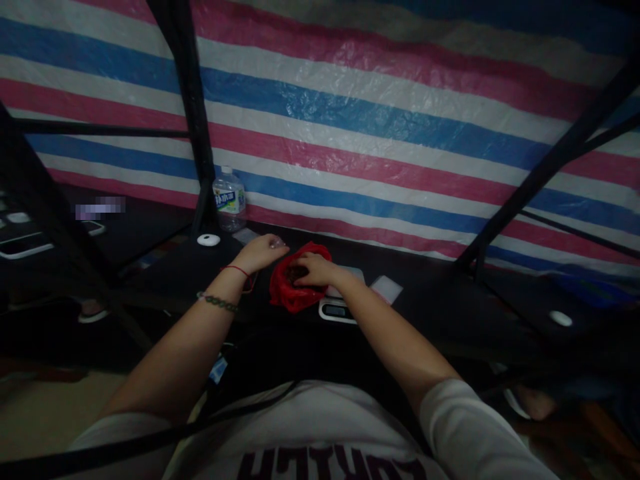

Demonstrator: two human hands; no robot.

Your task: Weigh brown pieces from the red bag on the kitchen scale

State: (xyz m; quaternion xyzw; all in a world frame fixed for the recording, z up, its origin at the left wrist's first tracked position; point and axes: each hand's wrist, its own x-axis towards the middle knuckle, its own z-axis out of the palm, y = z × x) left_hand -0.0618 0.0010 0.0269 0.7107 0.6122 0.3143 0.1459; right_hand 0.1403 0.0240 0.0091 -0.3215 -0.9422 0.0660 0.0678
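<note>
At the middle of the dark table [440, 300], a red bag [293, 290] lies open with the right hand [313, 270] reaching into its mouth; whether those fingers grip anything inside I cannot tell. At nine o'clock from the bag, the left hand [260, 252] pinches something small and pale. Judging by this, the picking-out is underway, the bag's contents too dim to make out. A scale [337, 310] sits partly hidden at four o'clock; a water bottle [229, 199] stands at eleven.
</note>
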